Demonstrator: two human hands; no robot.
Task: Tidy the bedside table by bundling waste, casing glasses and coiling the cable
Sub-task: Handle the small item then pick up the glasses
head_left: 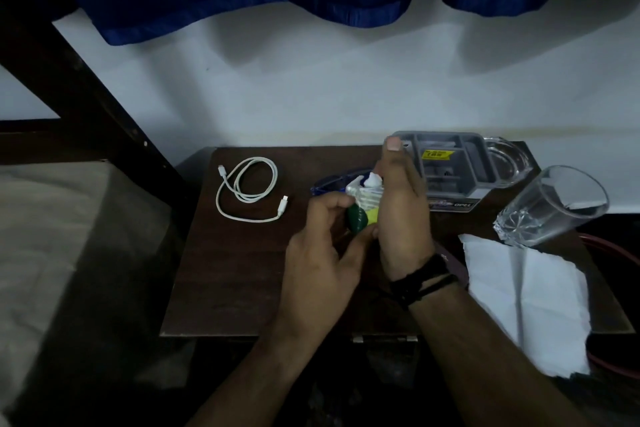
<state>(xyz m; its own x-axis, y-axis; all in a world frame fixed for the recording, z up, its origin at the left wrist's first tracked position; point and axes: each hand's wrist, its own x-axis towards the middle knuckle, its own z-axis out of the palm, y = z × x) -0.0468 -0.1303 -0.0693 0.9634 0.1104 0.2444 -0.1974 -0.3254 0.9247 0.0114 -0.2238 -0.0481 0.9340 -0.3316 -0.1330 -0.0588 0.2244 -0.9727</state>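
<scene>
Both hands hold a small bundle of waste (360,204) above the middle of the dark wooden bedside table (242,274): crinkled clear wrapper, a white wad on top, green and yellow wrapper below. My left hand (322,253) pinches its lower left side. My right hand (401,204) cups its right side, thumb pointing up. Blue-framed glasses (329,182) lie just behind the bundle, mostly hidden by my hands. A white charging cable (247,189) lies loosely looped on the table's left part.
A grey plastic organiser tray (450,163) stands at the back right, with a glass dish (509,159) beside it. An empty drinking glass (550,206) stands at the right edge above a white tissue (526,298). A bed (52,236) borders the left.
</scene>
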